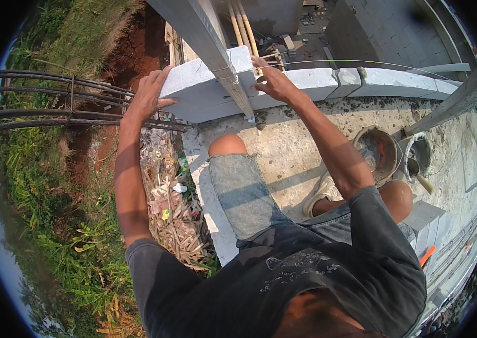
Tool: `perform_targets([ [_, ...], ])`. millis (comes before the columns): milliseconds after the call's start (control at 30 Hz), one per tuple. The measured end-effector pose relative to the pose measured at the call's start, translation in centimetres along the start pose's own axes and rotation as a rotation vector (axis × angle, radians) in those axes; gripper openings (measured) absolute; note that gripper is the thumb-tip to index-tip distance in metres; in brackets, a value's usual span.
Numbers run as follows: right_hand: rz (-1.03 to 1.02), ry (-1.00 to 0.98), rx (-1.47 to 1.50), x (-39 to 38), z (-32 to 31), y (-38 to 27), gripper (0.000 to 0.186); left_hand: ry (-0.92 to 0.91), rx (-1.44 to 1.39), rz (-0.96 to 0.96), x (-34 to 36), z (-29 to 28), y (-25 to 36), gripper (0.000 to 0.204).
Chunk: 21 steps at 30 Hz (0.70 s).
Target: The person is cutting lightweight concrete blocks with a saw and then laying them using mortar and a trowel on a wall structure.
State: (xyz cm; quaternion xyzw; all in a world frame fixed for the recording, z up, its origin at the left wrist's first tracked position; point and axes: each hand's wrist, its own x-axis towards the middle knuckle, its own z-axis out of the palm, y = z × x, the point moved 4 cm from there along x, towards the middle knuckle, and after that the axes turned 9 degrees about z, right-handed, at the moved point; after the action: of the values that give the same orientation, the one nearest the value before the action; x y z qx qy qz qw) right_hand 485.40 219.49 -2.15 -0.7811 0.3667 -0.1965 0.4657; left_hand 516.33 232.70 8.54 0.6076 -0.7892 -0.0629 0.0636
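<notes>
A pale grey lightweight concrete block (185, 81) lies at the left end of a low block wall. My left hand (149, 97) grips its outer end, with the thumb against the near face and the fingers over the far side. At the block's other end, my right hand (277, 84) curls over the top edge, thumb on the near side. A wooden post (207, 48) slants in front of the block between my hands. From the post a thin string stretches right above the wall blocks (311, 81). What lies under the block is partly hidden.
Several rebar rods (30, 115) jut out left over a drop with debris (179, 225) and plants. On the ledge at right stand a mortar bucket (388, 149) and another bucket (429, 147) holding a wooden-handled tool (424, 183). Blocks (421, 214) are stacked beside my knee.
</notes>
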Motion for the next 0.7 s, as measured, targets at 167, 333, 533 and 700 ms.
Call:
perform_targets([
  [167,0.049,-0.019,-0.026,0.1,-0.1,-0.5,0.081,-0.016,0.314,-0.036,1.0,-0.6,3.0,0.099],
  [333,0.094,-0.078,0.011,-1.0,-0.3,-0.9,0.085,-0.117,0.162,-0.017,6.0,1.0,4.7,0.098],
  [533,0.119,0.085,0.065,-5.9,-2.2,-0.6,0.086,-0.106,0.018,-0.016,8.3,0.4,3.0,0.098],
  [700,0.306,0.151,0.235,-12.6,-4.0,1.4,0.083,-0.069,-0.052,0.178,8.8,-0.1,4.2,0.094],
])
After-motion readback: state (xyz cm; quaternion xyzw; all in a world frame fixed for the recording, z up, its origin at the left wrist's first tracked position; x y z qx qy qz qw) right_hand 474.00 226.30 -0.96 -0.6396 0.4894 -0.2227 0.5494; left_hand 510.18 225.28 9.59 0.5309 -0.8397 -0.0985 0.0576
